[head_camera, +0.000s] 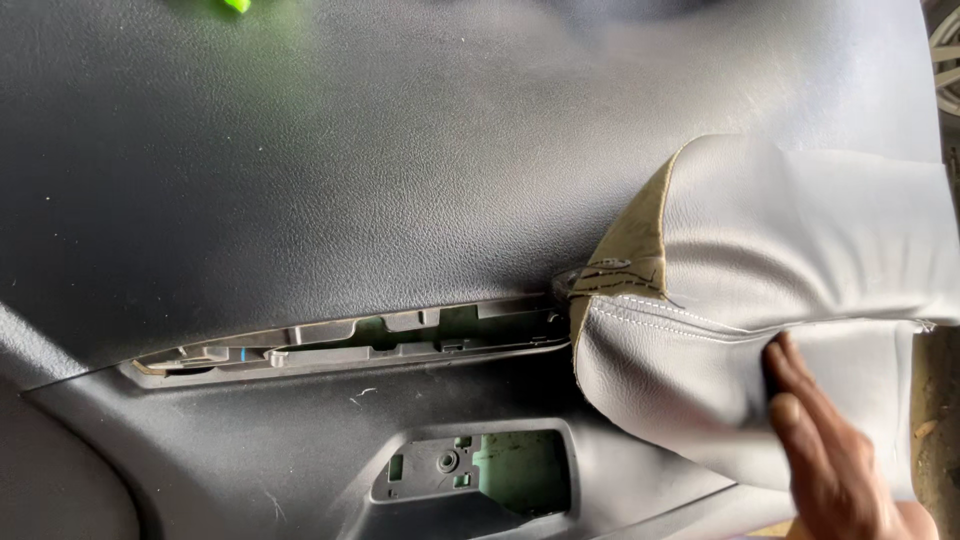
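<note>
A dark textured car door panel (350, 180) fills the view, lying flat. A grey leatherette cover (800, 230) with white stitching is draped over its right end, its tan backing (640, 235) folded up at the edge. My right hand (830, 450) lies flat on the lower part of the cover at the bottom right, fingers together and pointing up-left, pressing the material. My left hand is out of sight.
A long slot (350, 340) with grey plastic clips runs across the panel's middle. Below it is a rectangular cut-out (480, 470) with a mounting bracket. A green object (237, 5) shows at the top edge. A wheel rim (945, 50) peeks in at the top right.
</note>
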